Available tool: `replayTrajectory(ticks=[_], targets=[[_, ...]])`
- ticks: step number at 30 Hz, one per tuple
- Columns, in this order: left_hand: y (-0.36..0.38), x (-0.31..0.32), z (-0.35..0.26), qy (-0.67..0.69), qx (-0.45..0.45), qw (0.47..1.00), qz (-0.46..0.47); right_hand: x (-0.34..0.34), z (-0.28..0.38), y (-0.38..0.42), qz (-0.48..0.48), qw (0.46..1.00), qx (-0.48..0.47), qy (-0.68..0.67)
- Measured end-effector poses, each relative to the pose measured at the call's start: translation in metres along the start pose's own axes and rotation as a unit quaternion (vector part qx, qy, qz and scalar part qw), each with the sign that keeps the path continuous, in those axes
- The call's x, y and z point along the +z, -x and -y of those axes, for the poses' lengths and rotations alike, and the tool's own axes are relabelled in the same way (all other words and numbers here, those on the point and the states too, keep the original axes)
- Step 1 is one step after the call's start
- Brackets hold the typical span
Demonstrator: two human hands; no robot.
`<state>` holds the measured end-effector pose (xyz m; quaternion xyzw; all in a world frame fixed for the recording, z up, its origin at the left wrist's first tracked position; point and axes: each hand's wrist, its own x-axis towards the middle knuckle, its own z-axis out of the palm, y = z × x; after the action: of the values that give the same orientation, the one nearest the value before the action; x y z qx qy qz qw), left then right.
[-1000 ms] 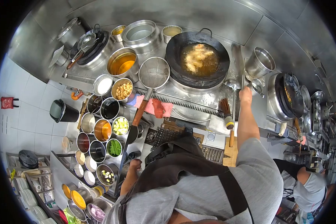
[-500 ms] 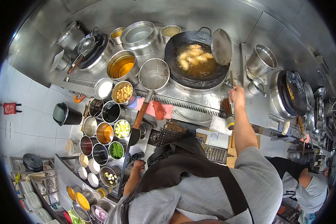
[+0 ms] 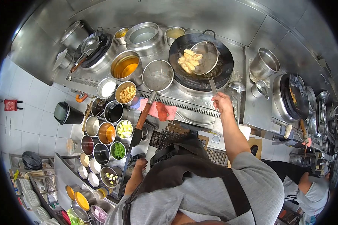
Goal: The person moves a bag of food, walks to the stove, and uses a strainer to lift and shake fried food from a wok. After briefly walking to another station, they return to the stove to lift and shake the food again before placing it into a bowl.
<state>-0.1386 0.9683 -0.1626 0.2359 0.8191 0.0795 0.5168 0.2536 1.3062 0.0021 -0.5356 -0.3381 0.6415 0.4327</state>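
My right hand (image 3: 222,102) grips the metal handle of a wire-mesh strainer (image 3: 209,62), which hangs tilted over the large black wok (image 3: 223,77). Golden fried pieces (image 3: 187,64) are bunched at the strainer's left side, above the wok. Just right of the wok lies a ladle (image 3: 237,86), its long handle toward me. My left hand (image 3: 141,163) is low by my side, near the counter with the ingredient pots; its fingers are small and partly hidden.
A second strainer (image 3: 158,76) with a wooden handle rests left of the wok. Beside it stand a pot of amber liquid (image 3: 126,67) and a pot of brown chunks (image 3: 127,93). Several ingredient pots line the left. Another wok (image 3: 298,95) stands right; a co-worker (image 3: 306,191) is at lower right.
The strainer has swung from the wok's right rim to over its middle, and the fried pieces, earlier in the oil, are now gathered at it. My right hand has moved left. My left hand is nearly unchanged.
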Motion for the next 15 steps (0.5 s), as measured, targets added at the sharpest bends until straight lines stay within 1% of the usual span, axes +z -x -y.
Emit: replayTrajectory(ticks=[1,2,4,5,6,9,11,15], targets=[[-0.005,0.001,0.006,0.012,0.003,1.000,0.004,-0.006,-0.006,-0.003,0.004,0.999,-0.021,0.027],[-0.009,0.002,0.013,0.017,0.001,1.000,0.004,-0.005,-0.001,0.004,0.008,0.999,-0.021,0.030],[-0.019,0.006,0.028,0.020,0.015,1.000,-0.005,-0.005,0.010,0.019,-0.026,0.980,-0.066,0.186],[-0.024,0.008,0.037,0.022,0.020,1.000,-0.008,-0.007,0.012,0.022,-0.030,0.972,-0.081,0.221],[-0.030,0.009,0.046,0.003,0.031,0.999,0.006,-0.008,0.015,0.026,-0.028,0.971,-0.082,0.224],[-0.046,0.013,0.072,-0.054,0.069,0.995,0.048,-0.011,0.020,0.033,-0.058,0.948,-0.109,0.293],[-0.042,0.014,0.070,-0.073,0.082,0.992,0.063,-0.009,0.026,0.038,-0.046,0.951,-0.096,0.290],[-0.027,0.012,0.051,-0.103,0.015,0.993,0.050,-0.004,0.028,0.041,-0.035,0.954,-0.079,0.288]])
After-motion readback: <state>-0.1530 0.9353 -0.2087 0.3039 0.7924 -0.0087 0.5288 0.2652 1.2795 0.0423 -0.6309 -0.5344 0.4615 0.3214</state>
